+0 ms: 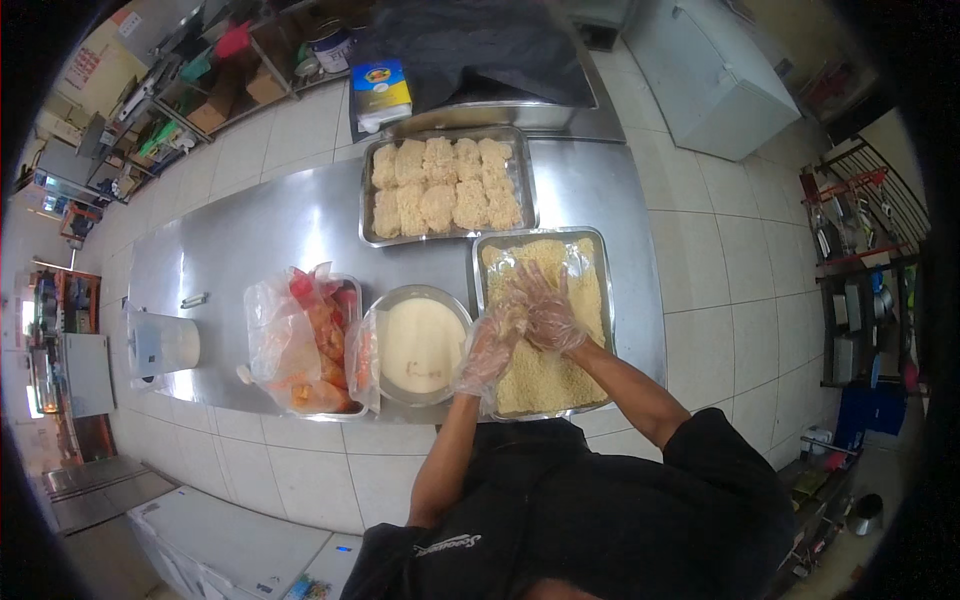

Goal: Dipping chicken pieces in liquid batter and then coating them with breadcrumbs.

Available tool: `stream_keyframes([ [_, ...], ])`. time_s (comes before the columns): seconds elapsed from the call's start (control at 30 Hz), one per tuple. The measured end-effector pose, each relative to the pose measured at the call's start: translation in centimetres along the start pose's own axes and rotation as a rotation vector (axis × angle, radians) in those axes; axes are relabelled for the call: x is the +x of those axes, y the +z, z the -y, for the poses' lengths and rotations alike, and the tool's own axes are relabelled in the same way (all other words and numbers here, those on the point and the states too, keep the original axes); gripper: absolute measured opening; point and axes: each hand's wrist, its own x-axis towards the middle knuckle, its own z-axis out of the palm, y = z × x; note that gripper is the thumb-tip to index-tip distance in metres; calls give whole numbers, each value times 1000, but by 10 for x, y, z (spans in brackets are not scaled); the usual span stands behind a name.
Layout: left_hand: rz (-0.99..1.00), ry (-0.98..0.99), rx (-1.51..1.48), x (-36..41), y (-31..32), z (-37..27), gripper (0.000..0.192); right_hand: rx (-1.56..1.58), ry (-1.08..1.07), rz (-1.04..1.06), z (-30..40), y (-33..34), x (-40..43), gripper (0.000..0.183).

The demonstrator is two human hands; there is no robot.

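Note:
Both hands wear clear plastic gloves over a metal tray of pale yellow crumbs [555, 386]. My left hand [491, 345] is at the tray's left side, its fingers around a crumb-coated piece [516, 319] that is partly hidden. My right hand [551, 311] lies against the same piece from the right, fingers spread over the crumbs. Left of the tray stands a round metal bowl of creamy white batter [422, 337]. Further left, a metal tray holds reddish marinated meat [334, 337] partly in a clear plastic bag [277, 330]. Behind, another metal tray holds two rows of coated pieces [439, 202].
A stainless steel table [225, 240] carries everything. At its left end stands a clear plastic pitcher [169, 341], with a small pale green object [193, 301] nearby. A blue and yellow packet [382, 90] is beyond the back tray, beside a black-covered surface [487, 52].

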Motion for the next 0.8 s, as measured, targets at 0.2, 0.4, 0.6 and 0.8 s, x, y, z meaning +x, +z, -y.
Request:
stream_keyframes([
  [0.2,-21,-16,-20,-12,5,-7,40,5,-68,68,1,4,1,78],
  [0.4,111,-48,342,-25,38,28,53,-59,-157,-1,-13,22,0,76],
  [0.6,-116,136,684,-47,74,57,71,0,609,-89,-49,37,-22,66],
  [0.8,-354,164,429,-21,88,80,68,342,876,150,-74,38,-28,76],
])
